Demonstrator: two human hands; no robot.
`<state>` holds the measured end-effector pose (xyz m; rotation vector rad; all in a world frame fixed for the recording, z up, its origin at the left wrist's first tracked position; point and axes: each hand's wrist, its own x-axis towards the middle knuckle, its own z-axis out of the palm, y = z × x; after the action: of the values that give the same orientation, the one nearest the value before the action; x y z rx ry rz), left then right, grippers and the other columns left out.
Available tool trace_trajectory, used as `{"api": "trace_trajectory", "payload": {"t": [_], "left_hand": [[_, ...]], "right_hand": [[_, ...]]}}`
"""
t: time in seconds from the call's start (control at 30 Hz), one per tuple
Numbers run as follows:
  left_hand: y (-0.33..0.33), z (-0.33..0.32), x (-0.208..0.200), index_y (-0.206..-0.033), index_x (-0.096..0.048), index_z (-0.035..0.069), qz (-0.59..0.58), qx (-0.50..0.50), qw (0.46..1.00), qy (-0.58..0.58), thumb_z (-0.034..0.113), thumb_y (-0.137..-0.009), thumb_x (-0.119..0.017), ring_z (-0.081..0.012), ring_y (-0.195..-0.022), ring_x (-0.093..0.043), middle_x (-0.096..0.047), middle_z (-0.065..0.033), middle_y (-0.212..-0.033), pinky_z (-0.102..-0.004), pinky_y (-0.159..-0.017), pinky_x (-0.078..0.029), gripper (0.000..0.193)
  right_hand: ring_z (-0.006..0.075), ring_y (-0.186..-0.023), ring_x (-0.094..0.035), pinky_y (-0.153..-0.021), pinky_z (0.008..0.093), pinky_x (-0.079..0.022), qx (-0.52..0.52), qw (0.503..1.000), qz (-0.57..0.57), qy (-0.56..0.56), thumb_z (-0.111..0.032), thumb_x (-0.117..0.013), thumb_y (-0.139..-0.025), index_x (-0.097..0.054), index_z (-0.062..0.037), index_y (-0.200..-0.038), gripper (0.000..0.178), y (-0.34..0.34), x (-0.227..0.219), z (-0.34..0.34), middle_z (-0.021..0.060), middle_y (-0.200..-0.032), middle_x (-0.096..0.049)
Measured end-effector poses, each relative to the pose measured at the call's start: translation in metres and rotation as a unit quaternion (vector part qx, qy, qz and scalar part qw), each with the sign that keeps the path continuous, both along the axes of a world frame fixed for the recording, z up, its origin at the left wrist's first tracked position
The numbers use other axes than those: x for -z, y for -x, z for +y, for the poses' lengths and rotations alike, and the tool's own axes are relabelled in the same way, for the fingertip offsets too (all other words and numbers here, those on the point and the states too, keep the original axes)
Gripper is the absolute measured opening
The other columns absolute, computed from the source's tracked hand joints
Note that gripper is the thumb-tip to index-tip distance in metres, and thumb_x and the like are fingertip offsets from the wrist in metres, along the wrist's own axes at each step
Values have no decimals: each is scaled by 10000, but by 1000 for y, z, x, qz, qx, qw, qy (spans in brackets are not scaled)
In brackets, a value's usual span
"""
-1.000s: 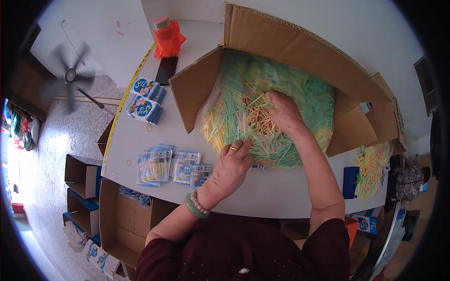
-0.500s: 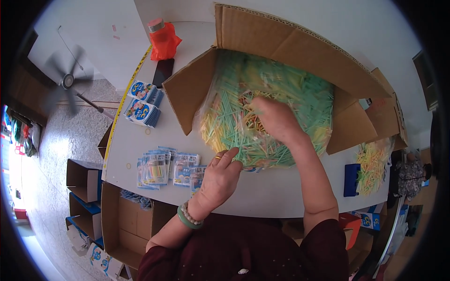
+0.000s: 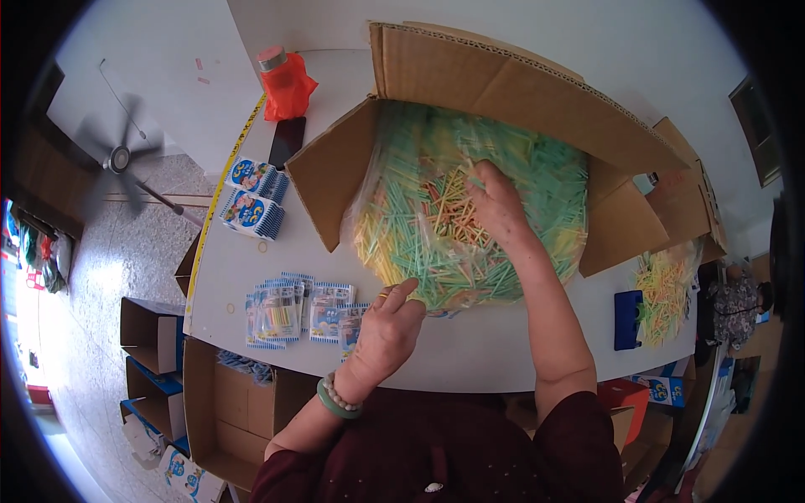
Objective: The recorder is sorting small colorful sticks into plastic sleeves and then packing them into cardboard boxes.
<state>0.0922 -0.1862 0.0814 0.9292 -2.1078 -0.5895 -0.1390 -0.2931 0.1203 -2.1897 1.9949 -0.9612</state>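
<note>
A large clear plastic bag point(image 3: 394, 155) packed with thin green, yellow and orange sticks point(image 3: 457, 210) fills a cardboard box point(image 3: 503, 80) tipped toward me. My right hand point(image 3: 499, 205) is over the sticks, its fingers curled at the torn edge of the plastic; what they grip is hidden. At the bag's front edge my left hand point(image 3: 390, 331) is closed, thumb and fingers pressed together, and I cannot make out what is between them. Next to it lie several small clear packets point(image 3: 277, 312) with blue-striped ends, some showing coloured sticks inside.
Two stacks of blue-and-white packets point(image 3: 251, 210), a dark phone point(image 3: 288, 141) and a bottle in a red bag point(image 3: 288, 88) stand at left. On the right are a blue holder point(image 3: 627, 320) and a loose stick pile point(image 3: 661, 298). An open carton point(image 3: 235, 411) sits below the table edge.
My right hand has moved slightly right, off the middle of the sticks, uncovering the orange ones. My left hand stays near the bag's front edge. The whole view has shifted a little.
</note>
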Motion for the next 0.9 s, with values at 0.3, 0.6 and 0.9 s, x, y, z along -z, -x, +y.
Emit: {"api": "trace_trajectory", "payload": {"t": [0.3, 0.6, 0.9], "left_hand": [[-7, 1, 2, -878, -619, 29, 79, 2, 989, -124, -17, -759, -647, -394, -963, -605, -600, -208, -1110, -405, -797, -515, 131], [-18, 21, -41, -886, -572, -1, 97, 88, 991, 23, -79, -696, -575, -431, -1260, -427, -477, -253, -1313, -485, -1013, -385, 206], [6, 38, 32, -954, -485, -33, 52, 129, 989, -56, -86, -729, -548, -481, -1304, -351, -459, -259, -1330, -564, -1070, -289, 239]], "right_hand": [[158, -799, -554, -740, 314, -449, -123, 790, -600, 27, -160, -533, -945, -526, -75, -956, 86, 4, -19, 2, 55, -808, -589], [212, -862, -598, -803, 316, -465, -263, 877, -377, -138, -109, -569, -903, -552, -39, -977, 104, -75, 48, 126, 69, -934, -600], [257, -952, -570, -801, 348, -469, -239, 877, -382, -164, -185, -606, -850, -541, -41, -1068, 269, -92, 111, 158, 94, -993, -578]]}}
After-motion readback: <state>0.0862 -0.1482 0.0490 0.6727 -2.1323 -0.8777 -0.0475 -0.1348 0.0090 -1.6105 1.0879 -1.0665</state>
